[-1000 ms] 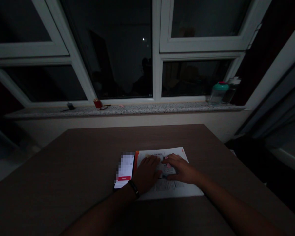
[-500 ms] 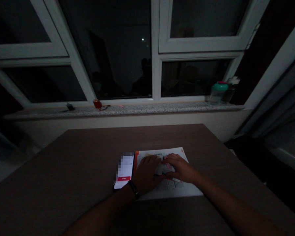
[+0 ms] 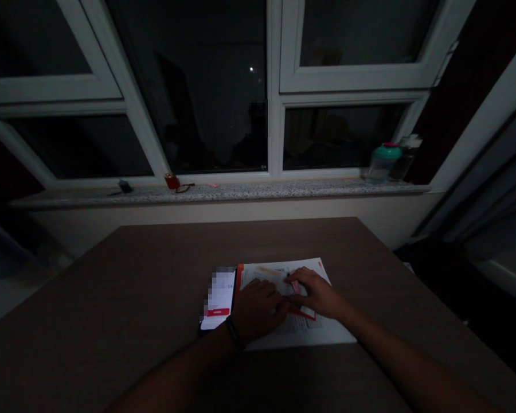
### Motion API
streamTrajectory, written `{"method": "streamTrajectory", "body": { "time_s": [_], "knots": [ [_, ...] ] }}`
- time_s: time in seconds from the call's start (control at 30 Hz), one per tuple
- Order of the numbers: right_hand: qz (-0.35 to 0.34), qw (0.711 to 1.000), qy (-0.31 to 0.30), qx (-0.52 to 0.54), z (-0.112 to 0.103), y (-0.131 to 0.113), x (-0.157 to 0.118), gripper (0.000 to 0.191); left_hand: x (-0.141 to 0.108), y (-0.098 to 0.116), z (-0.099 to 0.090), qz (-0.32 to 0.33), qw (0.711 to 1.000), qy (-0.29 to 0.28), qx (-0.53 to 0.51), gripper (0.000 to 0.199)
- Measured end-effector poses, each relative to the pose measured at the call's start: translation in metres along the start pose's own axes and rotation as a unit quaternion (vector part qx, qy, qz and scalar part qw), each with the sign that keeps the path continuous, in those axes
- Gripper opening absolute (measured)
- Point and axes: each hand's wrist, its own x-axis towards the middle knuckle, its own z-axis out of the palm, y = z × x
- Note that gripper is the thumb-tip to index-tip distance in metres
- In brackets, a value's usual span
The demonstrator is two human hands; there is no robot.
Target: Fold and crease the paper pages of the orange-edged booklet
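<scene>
A white booklet [image 3: 258,344] with an orange spine lies on the brown table. On it rests a flat, pale, see-through-looking pouch with a red edge [image 3: 304,314]; dim light blurs its details. A tan stick-like shape [image 3: 270,271] and a pink piece [image 3: 296,285] show at the pouch. My left hand [image 3: 258,307], a dark band on its wrist, is over the pouch's left part, fingers curled and closed; what they hold is hidden. My right hand [image 3: 318,293] grips the pouch's right side, thumb and fingers bent around the pink piece. The hands nearly meet at a small dark bit.
A lit phone [image 3: 219,292] lies left of the booklet, close to my left wrist. Behind the table [image 3: 163,252], a speckled windowsill [image 3: 249,191] holds a red jar [image 3: 171,182], a small dark item [image 3: 124,186] and a teal-lidded bottle [image 3: 382,163]. Dark windows rise above.
My left hand has drawn down slightly and its fingers have curled in. More of the red edge and the tan shape now show. My right hand has barely moved.
</scene>
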Motion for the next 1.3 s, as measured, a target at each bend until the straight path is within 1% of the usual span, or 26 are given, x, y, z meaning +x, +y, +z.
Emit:
{"method": "streamTrajectory", "body": {
  "time_s": [0.1,0.17,0.3,0.4,0.5,0.6,0.73,0.83,0.97,1.1,1.2,1.27,1.3],
  "knots": [
    [0.002,1.0,0.015,0.023,0.001,0.002,0.001,0.021,0.001,0.0,-0.001,-0.015,0.999,-0.031,0.007,0.011],
    [0.002,1.0,0.016,0.027,0.001,0.002,0.001,0.02,0.003,0.0,-0.002,-0.029,0.998,-0.064,0.005,0.009],
    [-0.004,1.0,0.008,0.028,-0.002,0.0,0.001,0.022,0.002,-0.002,-0.001,-0.052,0.992,-0.109,-0.028,0.028],
    [-0.016,0.999,-0.006,0.042,-0.002,-0.001,-0.001,0.024,-0.001,-0.005,0.004,-0.074,0.989,-0.12,-0.047,0.038],
    [-0.035,0.999,-0.029,0.028,-0.002,-0.004,-0.003,0.033,-0.005,-0.009,0.01,-0.09,0.987,-0.121,-0.052,0.041],
    [-0.048,0.997,-0.06,-0.023,-0.004,-0.01,-0.005,0.05,-0.008,-0.012,0.015,-0.093,0.988,-0.116,-0.049,0.042],
    [-0.029,0.994,-0.078,-0.071,-0.005,-0.019,-0.004,0.07,-0.01,-0.014,0.02,-0.095,0.988,-0.112,-0.045,0.045],
    [-0.01,0.993,-0.08,-0.085,-0.003,-0.021,-0.002,0.073,-0.009,-0.014,0.02,-0.1,0.987,-0.112,-0.053,0.045],
    [-0.007,0.993,-0.078,-0.083,0.0,-0.019,0.0,0.066,-0.005,-0.011,0.015,-0.104,0.986,-0.109,-0.065,0.039],
    [-0.02,0.995,-0.06,-0.077,0.001,-0.016,0.0,0.042,-0.003,-0.009,0.01,-0.105,0.986,-0.093,-0.084,0.035],
    [-0.017,0.998,-0.038,-0.056,0.001,-0.015,0.0,0.027,-0.002,-0.008,0.008,-0.108,0.987,-0.077,-0.087,0.041],
    [-0.008,0.999,-0.021,-0.037,0.001,-0.014,0.0,0.021,-0.001,-0.007,0.007,-0.119,0.988,-0.053,-0.077,0.047],
    [-0.004,1.0,-0.013,-0.027,0.001,-0.013,0.0,0.02,-0.001,-0.006,0.006,-0.125,0.989,-0.04,-0.07,0.047]
  ]
}}
